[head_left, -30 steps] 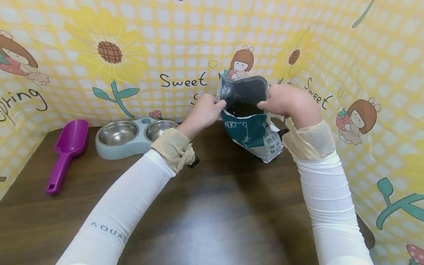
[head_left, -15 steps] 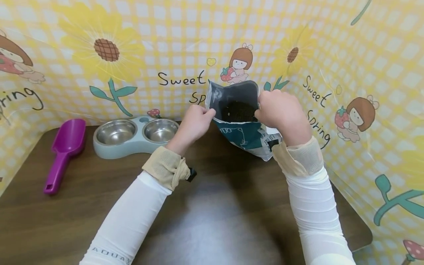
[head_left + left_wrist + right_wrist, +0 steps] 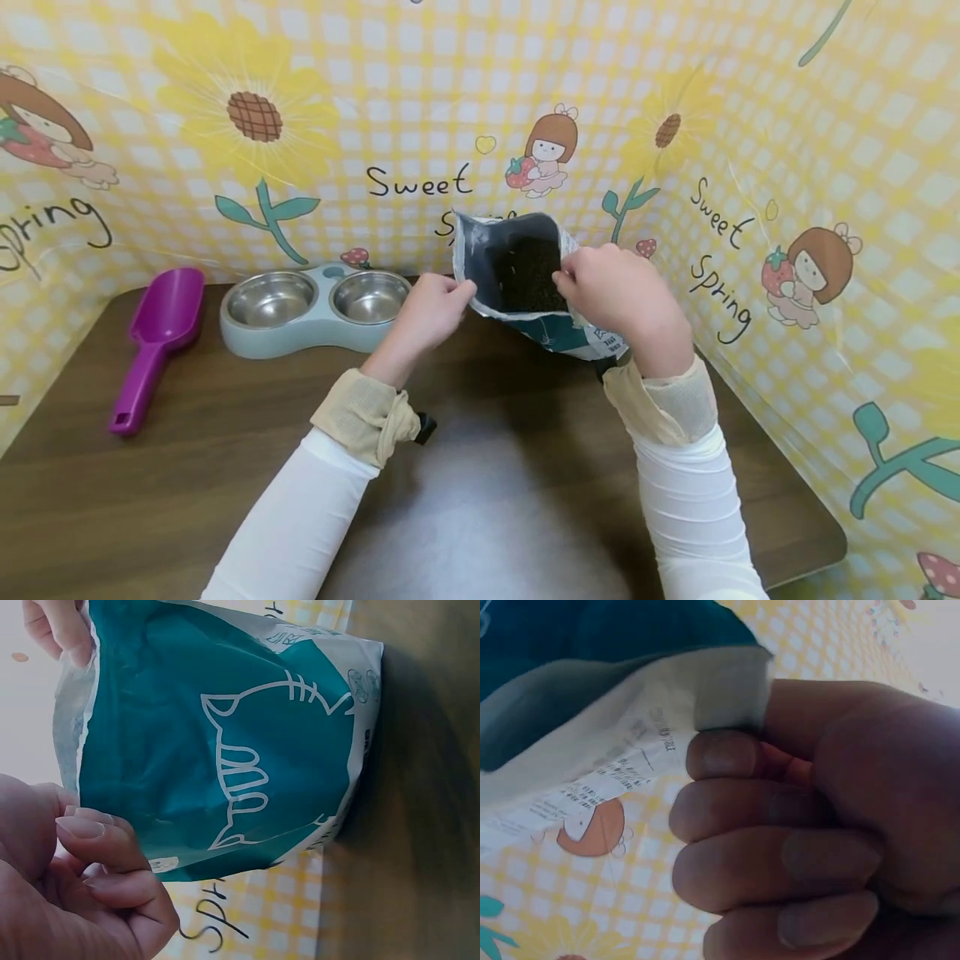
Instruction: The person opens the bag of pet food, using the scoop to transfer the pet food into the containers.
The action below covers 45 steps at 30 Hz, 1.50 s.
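A teal and white bag [image 3: 172, 742] with a cat outline on its front tilts toward me, its mouth wide apart. Inside its silvery lining lies a dark, grainy mass [image 3: 534, 275]. My left hand [image 3: 435, 310] pinches the left edge of the mouth between thumb and fingers. On the opposite edge, my right hand [image 3: 628, 292] pinches the rim; in the right wrist view its other fingers [image 3: 772, 862] are curled below. The bag's base is partly hidden behind its front in the head view.
Left of the bag stands a pale blue double feeding bowl [image 3: 322, 329] with two steel dishes. A purple scoop [image 3: 159, 321] lies at the far left of the brown wooden table [image 3: 225, 450]. Yellow checked sheeting [image 3: 420, 100] rises behind and at the right.
Both hands have come down and toward me with the bag's mouth, shifting slightly left. The bag leans further forward, and more of its dark contents shows. Bowl and scoop stay in place.
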Each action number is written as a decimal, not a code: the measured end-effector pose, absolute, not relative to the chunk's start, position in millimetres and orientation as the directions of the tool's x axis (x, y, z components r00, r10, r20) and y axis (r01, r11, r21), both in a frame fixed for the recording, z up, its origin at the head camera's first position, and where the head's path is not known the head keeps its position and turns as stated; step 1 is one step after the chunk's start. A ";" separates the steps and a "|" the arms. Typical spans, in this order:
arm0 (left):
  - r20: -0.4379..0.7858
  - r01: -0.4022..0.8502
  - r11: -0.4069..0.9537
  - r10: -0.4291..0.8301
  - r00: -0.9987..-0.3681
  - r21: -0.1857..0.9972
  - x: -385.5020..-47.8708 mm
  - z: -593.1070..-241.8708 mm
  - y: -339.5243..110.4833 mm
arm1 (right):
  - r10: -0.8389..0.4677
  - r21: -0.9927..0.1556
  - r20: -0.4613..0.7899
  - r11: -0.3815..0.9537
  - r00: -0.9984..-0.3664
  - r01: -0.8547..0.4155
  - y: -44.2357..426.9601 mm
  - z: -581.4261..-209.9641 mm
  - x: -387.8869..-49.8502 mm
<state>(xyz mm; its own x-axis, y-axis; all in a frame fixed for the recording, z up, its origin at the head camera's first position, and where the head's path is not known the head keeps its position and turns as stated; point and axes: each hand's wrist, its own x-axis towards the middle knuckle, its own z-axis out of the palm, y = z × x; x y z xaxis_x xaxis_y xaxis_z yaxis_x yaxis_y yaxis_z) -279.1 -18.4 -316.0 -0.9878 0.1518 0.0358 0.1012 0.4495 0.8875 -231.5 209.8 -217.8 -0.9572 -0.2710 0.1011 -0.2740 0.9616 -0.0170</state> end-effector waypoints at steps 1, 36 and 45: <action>0.022 0.087 0.438 0.151 -0.988 0.895 -276.7 -320.1 -19.6 | -0.277 -0.021 0.107 0.960 -0.955 -0.281 208.5 -221.3 -229.5; -0.148 -0.228 -0.325 0.253 -0.956 0.918 -300.1 -385.1 17.7 | -0.222 -0.290 0.147 0.922 -0.964 -0.257 199.4 -256.1 -235.6; -0.112 -0.362 -0.534 0.443 -0.889 0.764 -313.0 -409.7 37.9 | -0.236 -0.228 0.179 0.934 -0.955 -0.273 196.6 -256.7 -233.1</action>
<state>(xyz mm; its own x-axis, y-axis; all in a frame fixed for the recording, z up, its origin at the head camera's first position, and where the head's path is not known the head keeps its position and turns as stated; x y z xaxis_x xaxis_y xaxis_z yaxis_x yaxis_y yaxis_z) -313.0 37.9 -409.7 -0.8894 0.4431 -0.1124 -0.3625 -0.5338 0.7639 -233.1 196.6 -256.7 -0.9553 -0.2358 0.1785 -0.2733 0.9344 -0.2284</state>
